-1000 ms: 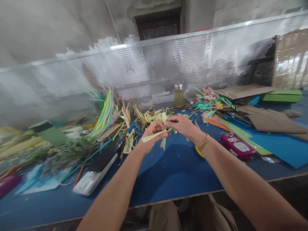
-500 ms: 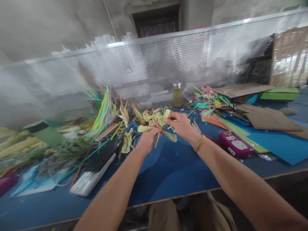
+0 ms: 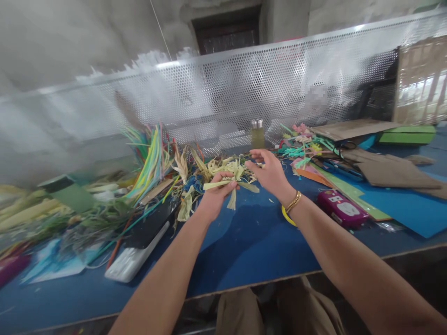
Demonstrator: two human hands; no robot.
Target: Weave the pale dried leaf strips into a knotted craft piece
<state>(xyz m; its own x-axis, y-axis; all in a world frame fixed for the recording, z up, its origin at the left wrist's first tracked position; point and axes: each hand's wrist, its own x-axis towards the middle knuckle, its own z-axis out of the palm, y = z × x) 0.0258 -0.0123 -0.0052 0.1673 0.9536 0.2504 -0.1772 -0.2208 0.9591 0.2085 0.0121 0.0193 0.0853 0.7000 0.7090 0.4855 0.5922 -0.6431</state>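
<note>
My left hand point(image 3: 215, 193) is closed around a bundle of pale yellow-green leaf strips point(image 3: 226, 182), held just above the blue table point(image 3: 244, 246). My right hand point(image 3: 268, 172), with a gold bracelet at the wrist, hovers to the right of the bundle with fingers loosely spread and nothing clearly in them. Behind both hands lies a heap of similar dried leaf strips point(image 3: 223, 165).
Coloured strips and sticks point(image 3: 152, 158) stand left of the heap. A white and black flat device point(image 3: 139, 246) lies at the left, a magenta box point(image 3: 344, 209) and coloured paper sheets point(image 3: 394, 200) at the right. A small bottle point(image 3: 257, 135) stands by the perforated metal screen point(image 3: 244, 93).
My right hand has let go of the strip and lifted up and back to the right, fingers opening. My left hand keeps its hold on the bundle.
</note>
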